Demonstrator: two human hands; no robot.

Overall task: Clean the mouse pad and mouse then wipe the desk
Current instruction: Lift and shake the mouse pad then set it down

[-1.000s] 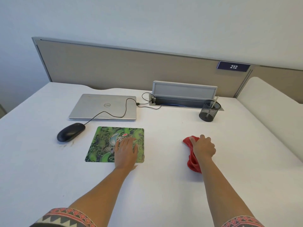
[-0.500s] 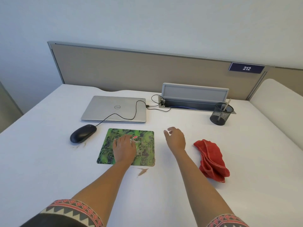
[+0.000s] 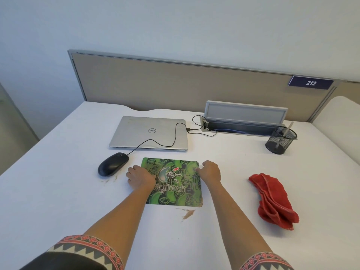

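The green patterned mouse pad point(image 3: 175, 184) lies flat on the white desk point(image 3: 58, 201). My left hand point(image 3: 140, 178) curls over its left edge and my right hand point(image 3: 210, 172) pinches its upper right edge. The black wired mouse point(image 3: 113, 166) sits just left of the pad, close to my left hand. A crumpled red cloth point(image 3: 272, 199) lies loose on the desk, well right of my right hand. A brown smear point(image 3: 188, 213) marks the desk just below the pad's lower right corner, and small brown specks point(image 3: 111, 179) lie beside the mouse.
A shut silver laptop point(image 3: 150, 133) lies behind the pad, with the mouse cable running over it to an open cable box point(image 3: 245, 119). A black mesh pen holder point(image 3: 280, 140) stands at the back right. A beige divider panel point(image 3: 175, 84) bounds the far edge.
My right hand let go of the red cloth and crossed left to the pad's right edge. My left hand slid from the top of the pad to its left edge.
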